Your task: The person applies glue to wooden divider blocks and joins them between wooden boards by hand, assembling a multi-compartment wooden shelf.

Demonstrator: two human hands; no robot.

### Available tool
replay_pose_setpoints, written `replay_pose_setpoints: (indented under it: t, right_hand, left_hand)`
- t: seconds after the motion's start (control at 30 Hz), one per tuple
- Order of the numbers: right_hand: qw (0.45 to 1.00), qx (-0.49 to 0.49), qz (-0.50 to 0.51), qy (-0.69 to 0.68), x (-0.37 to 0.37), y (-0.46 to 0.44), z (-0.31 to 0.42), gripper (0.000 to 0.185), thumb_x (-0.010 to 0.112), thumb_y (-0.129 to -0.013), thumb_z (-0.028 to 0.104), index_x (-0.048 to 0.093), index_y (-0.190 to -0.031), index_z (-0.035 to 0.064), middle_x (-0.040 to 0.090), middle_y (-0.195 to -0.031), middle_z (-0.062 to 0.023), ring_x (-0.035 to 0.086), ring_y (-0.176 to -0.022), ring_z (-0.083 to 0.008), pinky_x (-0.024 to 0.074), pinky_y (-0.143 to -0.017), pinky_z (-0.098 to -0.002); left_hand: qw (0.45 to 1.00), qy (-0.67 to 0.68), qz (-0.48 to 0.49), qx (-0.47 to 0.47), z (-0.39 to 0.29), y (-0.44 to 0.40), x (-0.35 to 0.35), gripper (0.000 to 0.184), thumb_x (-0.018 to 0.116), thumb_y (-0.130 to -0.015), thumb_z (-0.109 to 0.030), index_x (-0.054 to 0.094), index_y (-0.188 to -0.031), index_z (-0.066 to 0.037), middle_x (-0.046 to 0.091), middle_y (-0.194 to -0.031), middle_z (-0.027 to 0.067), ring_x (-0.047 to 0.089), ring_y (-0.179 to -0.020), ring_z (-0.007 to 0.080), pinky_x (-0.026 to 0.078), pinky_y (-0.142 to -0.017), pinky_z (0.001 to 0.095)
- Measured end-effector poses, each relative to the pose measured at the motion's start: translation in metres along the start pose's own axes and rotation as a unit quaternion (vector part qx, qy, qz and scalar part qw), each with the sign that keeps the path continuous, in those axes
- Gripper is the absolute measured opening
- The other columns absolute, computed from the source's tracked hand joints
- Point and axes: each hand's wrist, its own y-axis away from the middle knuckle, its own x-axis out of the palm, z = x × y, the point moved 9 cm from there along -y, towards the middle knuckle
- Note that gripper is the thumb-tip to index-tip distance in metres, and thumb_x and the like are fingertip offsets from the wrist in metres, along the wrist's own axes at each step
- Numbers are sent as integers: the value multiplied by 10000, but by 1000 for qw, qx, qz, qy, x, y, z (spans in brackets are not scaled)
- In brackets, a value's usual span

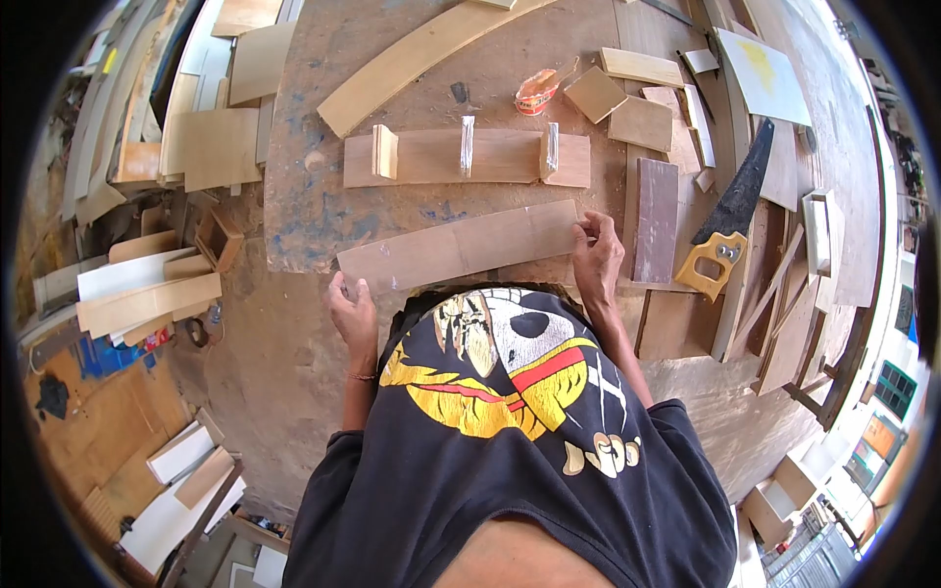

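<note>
A long, thin brown wooden board (459,245) spans my two hands at the near edge of the workbench, tilted a little up to the right. My left hand (354,312) has its fingers closed on the board's left end. At the other end, my right hand (599,251) pinches the board's corner between thumb and fingers. Just beyond lies another plank (426,162) with three short wooden pieces standing across it. Whitish material coats the edges of the middle piece (466,147) and the right piece (550,149).
A curved board (421,64) lies at the back of the workbench (304,157). An open orange container (536,93) stands near several wood offcuts (642,122). To the right rest a dark flat piece (655,220) and a yellow-handled handsaw (720,255). More boards (147,299) are stacked at left.
</note>
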Motion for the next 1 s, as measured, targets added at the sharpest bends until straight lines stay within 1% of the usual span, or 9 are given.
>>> replay_pose_setpoints:
  t: [0.07, 0.13, 0.23, 0.33, 0.43, 0.53, 0.73, 0.83, 1.0]
  right_hand:
    - [1000, 5, -1, -10, 1, -1, -1, 236, 629, -779, 16, 561, -1001, -20, 629, -827, -161, 619, -743, -257, 482, -688, -349]
    - [1000, 10, 1, -21, 2, -1, 0, 237, 631, -775, 9, 562, -1000, -21, 631, -816, -158, 620, -732, -251, 484, -678, -343]
    - [1000, 9, -13, -27, 1, -2, 3, 231, 629, -777, 9, 565, -997, -18, 631, -817, -157, 620, -736, -241, 484, -681, -334]
    - [999, 13, -32, -40, -2, -4, 0, 228, 628, -781, 13, 568, -999, -15, 634, -820, -150, 621, -738, -226, 487, -687, -321]
    - [998, 14, -46, -38, -5, -4, 0, 225, 624, -786, 18, 571, -1002, -14, 640, -832, -144, 623, -746, -215, 491, -696, -314]
    - [997, 25, -52, -42, -5, -4, -4, 225, 616, -790, 20, 572, -1008, -16, 643, -842, -143, 626, -754, -210, 494, -702, -310]
    - [997, 41, -56, -46, -4, -5, -3, 230, 610, -799, 31, 574, -1020, -20, 645, -851, -144, 628, -764, -208, 494, -711, -312]
    - [997, 33, -59, -49, -2, -7, -6, 232, 609, -803, 40, 575, -1024, -22, 647, -855, -145, 628, -767, -207, 495, -716, -312]
    - [996, 37, -68, -46, -4, -7, -2, 221, 612, -806, 52, 586, -1014, -17, 653, -861, -139, 631, -782, -205, 495, -729, -309]
  left_hand:
    - [1000, -17, 0, -5, -4, -1, -3, 417, 595, -809, -64, 482, -1182, 83, 535, -1097, 203, 537, -1011, 283, 422, -880, 352]
    - [999, 5, -4, 42, -15, -2, -8, 375, 565, -809, -25, 509, -1169, 68, 545, -1092, 187, 557, -970, 268, 435, -856, 342]
    - [999, 13, 4, 29, -27, -10, -7, 349, 521, -813, 12, 528, -1160, 51, 551, -1093, 172, 570, -946, 256, 448, -828, 334]
    - [998, 37, 18, 39, -39, -22, -3, 332, 492, -818, 26, 545, -1145, 47, 561, -1072, 169, 580, -920, 249, 454, -811, 331]
    - [997, 21, 20, 70, -46, -32, 1, 320, 477, -819, 34, 557, -1129, 47, 572, -1047, 163, 579, -923, 245, 451, -817, 329]
    - [997, -1, 10, 75, -51, -41, 2, 320, 471, -818, 42, 567, -1124, 39, 576, -1038, 158, 579, -918, 240, 450, -824, 327]
    - [997, -9, 41, 67, -52, -56, 10, 325, 479, -818, 52, 573, -1129, 30, 576, -1036, 159, 580, -917, 248, 453, -830, 329]
    - [996, -24, 41, 71, -61, -56, 10, 328, 480, -817, 56, 576, -1129, 24, 576, -1034, 165, 582, -925, 257, 453, -837, 327]
    - [996, -15, 48, 67, -51, -63, 20, 332, 482, -816, 51, 574, -1133, 20, 572, -1044, 173, 581, -950, 272, 450, -856, 332]
